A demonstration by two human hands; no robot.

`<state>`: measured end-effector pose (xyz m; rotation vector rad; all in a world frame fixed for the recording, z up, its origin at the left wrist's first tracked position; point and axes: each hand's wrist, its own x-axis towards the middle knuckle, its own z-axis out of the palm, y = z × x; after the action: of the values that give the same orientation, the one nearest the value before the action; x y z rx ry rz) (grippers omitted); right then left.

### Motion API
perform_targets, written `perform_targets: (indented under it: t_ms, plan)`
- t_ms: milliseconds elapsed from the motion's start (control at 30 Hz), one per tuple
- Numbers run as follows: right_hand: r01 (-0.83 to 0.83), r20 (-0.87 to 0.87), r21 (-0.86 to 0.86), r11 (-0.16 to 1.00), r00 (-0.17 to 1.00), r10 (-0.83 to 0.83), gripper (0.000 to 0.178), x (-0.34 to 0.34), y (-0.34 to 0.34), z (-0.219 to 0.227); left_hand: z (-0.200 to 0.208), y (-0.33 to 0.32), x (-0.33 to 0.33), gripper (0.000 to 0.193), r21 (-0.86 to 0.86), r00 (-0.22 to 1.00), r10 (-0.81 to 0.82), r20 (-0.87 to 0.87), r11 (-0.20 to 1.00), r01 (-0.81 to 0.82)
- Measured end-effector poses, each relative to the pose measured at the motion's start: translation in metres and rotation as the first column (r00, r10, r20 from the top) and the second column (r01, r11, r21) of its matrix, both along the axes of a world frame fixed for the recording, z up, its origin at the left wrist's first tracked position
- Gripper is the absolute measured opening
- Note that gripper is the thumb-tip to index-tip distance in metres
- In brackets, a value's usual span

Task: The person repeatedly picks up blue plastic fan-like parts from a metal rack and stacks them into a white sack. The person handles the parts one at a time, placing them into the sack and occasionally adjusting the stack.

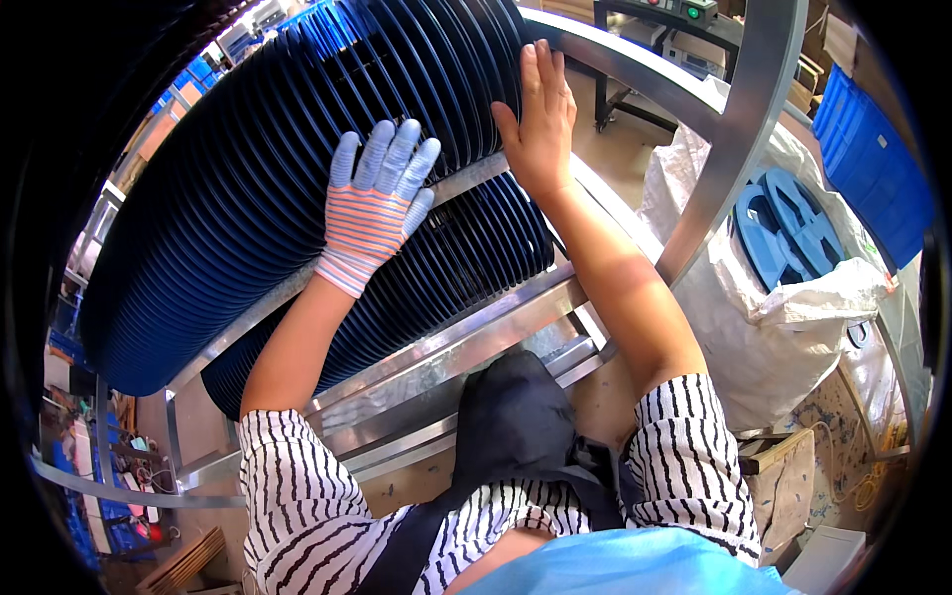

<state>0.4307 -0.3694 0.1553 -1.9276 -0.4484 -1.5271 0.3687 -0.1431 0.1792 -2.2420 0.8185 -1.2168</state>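
A long row of dark blue, thin round discs [188, 248] stands on edge, closely packed, in a silver metal rack [516, 322]. My left hand [367, 223], in a striped glove with light blue fingertips, lies with fingers spread on the front of this row. On the right, my bare right hand [542, 129] is held flat against the row's end, its fingers stretched out and the thumb apart. Neither hand grips anything. Below the upper row, a second row of similar dark discs [481, 243] sits behind the rack's rails, partly hidden by my left forearm.
A thick metal upright [739, 129] rises at the right. Beyond it stands a white woven sack [783, 337] holding blue spoked round parts [788, 228]. A blue crate [873, 159] is at the far right. Flat cardboard [183, 563] lies at the lower left.
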Motion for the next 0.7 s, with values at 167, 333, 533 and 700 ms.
perform_targets:
  t_ms: [167,333,533,700]
  plan:
    - [0.021,0.025,-0.001,1.000,0.999,-0.021,0.075,0.003,-0.009,-0.004,0.002,-0.025,0.012,0.067,0.063,0.999,-0.034,0.028,0.998,0.032]
    - [0.091,-0.098,-0.205,0.974,0.989,-0.113,0.076,0.000,0.003,-0.006,-0.008,-0.043,0.037,0.067,0.080,0.999,-0.036,0.025,0.996,0.034]
    - [0.066,-0.025,-0.054,0.996,0.997,-0.067,0.074,-0.003,-0.001,-0.004,-0.029,-0.050,0.027,0.066,0.041,0.986,-0.081,-0.147,0.995,0.088]
    - [0.014,-0.016,0.016,1.000,1.000,-0.014,0.062,0.001,-0.005,-0.009,-0.046,-0.056,-0.009,0.064,0.226,0.919,-0.056,-0.391,0.962,0.154]
